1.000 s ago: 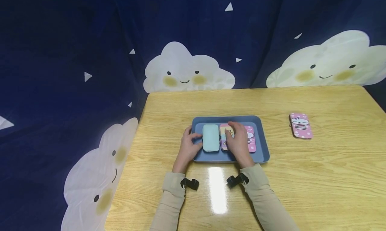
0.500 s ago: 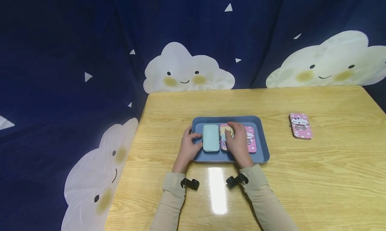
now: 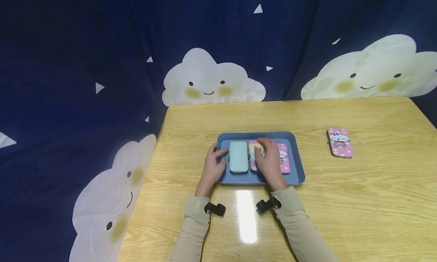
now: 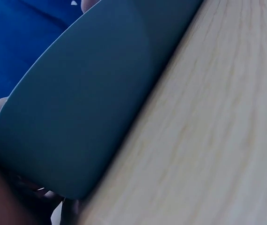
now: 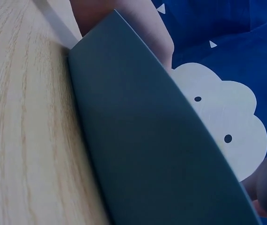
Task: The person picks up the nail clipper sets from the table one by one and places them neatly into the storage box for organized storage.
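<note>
In the head view, a blue tray (image 3: 300,167) bears several small flat rectangular cases with rounded corners. My left hand (image 3: 212,167) reaches over the tray's left rim, finger and thumb spread just beside a mint-green case (image 3: 238,157), with a small gap between. Over the middle of the tray, my right hand (image 3: 271,161) lies across a yellow-and-pink patterned case (image 3: 253,164), thumb on its top and a finger at its far edge. Its other fingers are hidden, so a grip cannot be made out. Beyond that hand, a pink case (image 3: 284,158) is partly covered.
Another pink case (image 3: 340,142), with a cat picture, lies on the wooden table (image 3: 368,201) right of the tray. A dark blue curtain (image 3: 218,22) with clouds hangs behind and to the left. Both wrist views show mostly the tray's outer wall (image 4: 82,103).
My left finger and thumb have drawn slightly back from the mint-green case, which they reached before. My right hand and the cases look unmoved.
</note>
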